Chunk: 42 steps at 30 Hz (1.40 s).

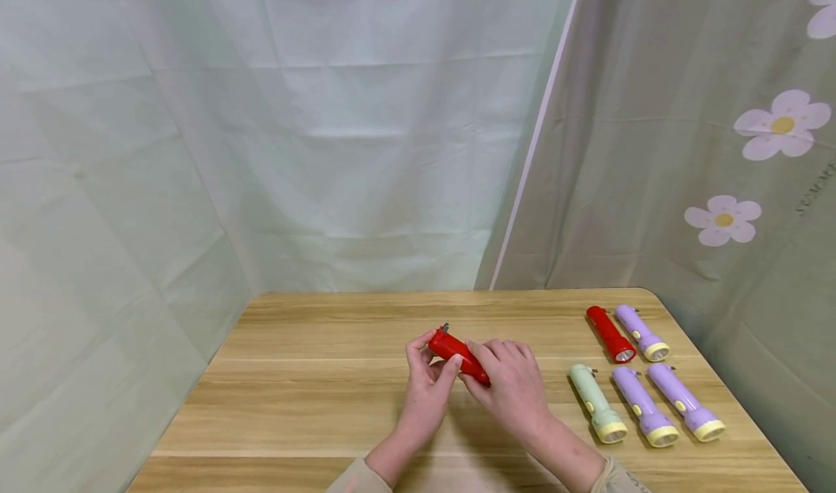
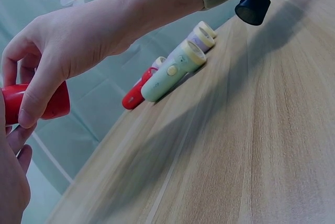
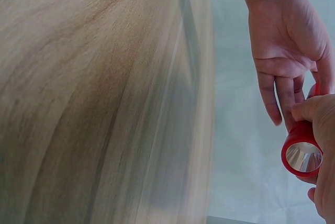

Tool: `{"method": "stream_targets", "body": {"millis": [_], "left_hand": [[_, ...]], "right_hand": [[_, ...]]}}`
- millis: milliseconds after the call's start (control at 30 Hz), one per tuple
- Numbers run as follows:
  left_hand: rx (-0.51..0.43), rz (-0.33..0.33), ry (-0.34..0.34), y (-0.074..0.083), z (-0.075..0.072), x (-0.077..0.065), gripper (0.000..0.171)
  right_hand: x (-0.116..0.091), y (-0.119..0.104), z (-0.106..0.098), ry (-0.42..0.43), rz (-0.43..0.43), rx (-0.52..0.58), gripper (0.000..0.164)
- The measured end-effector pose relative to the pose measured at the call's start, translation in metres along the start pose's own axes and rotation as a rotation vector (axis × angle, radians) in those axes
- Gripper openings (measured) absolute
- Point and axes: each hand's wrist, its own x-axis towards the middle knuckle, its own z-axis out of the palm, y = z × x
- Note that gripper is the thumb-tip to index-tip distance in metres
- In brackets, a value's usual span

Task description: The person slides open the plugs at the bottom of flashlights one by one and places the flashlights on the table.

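Note:
Above the middle of the wooden table, both hands hold a red flashlight [image 1: 451, 347] at a slant. Two small metal prongs [image 1: 445, 327] stick out near its far end. My left hand [image 1: 423, 398] pinches the pronged end between thumb and fingers. With thumb and fingers, my right hand [image 1: 516, 388] grips the head end, covering most of the head in the head view. The silvery reflector [image 3: 303, 157] inside the red head rim shows in the right wrist view. In the left wrist view the right hand [image 2: 78, 41] reaches across to the red flashlight [image 2: 57, 102].
On the table's right side lie a second red flashlight [image 1: 610, 333], a green flashlight [image 1: 590, 395] and several purple flashlights [image 1: 636, 329] with yellow rims, in two rows. Pale curtains [image 1: 366, 152] hang behind the wooden table [image 1: 307, 377] and along its sides.

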Motion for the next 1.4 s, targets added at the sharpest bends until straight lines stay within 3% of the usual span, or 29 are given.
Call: {"method": "stream_targets", "body": {"millis": [1400], "left_hand": [[0.003, -0.033, -0.027, 0.0041, -0.0013, -0.0003, 0.059]], "right_hand": [[-0.0014, 0.0004, 0.0026, 0.047, -0.018, 0.008, 0.049]]}}
